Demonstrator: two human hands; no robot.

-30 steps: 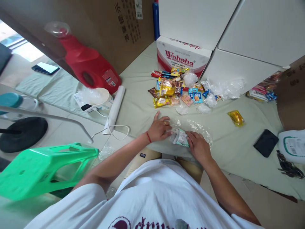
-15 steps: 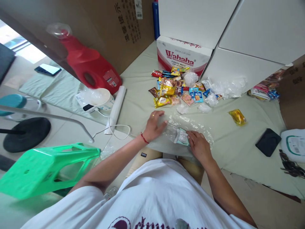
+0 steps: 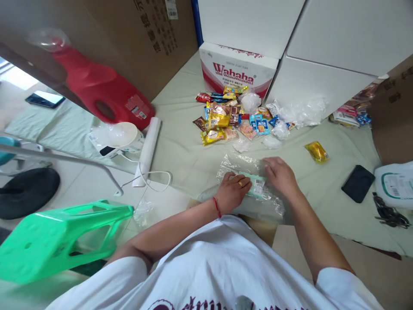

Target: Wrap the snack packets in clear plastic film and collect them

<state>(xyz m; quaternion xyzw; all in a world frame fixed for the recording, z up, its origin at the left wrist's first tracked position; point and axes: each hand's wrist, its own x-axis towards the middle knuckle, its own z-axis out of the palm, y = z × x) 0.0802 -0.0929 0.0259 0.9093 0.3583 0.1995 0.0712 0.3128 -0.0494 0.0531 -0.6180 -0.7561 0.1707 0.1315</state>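
Pressing your left hand [image 3: 232,191] and right hand [image 3: 280,175] flat on the clear bag [image 3: 250,183], fingers spread, gripping nothing; green packet [image 3: 256,189] inside, between them, on the sheet [image 3: 187,150] near snacks [image 3: 226,120].

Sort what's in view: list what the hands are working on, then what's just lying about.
In hand:
left hand
right hand
clear plastic bag
mint-green packet inside it

Lying about:
snack pile
yellow packet
Wahaha box
red jug
white bowl
black wallet
green stool
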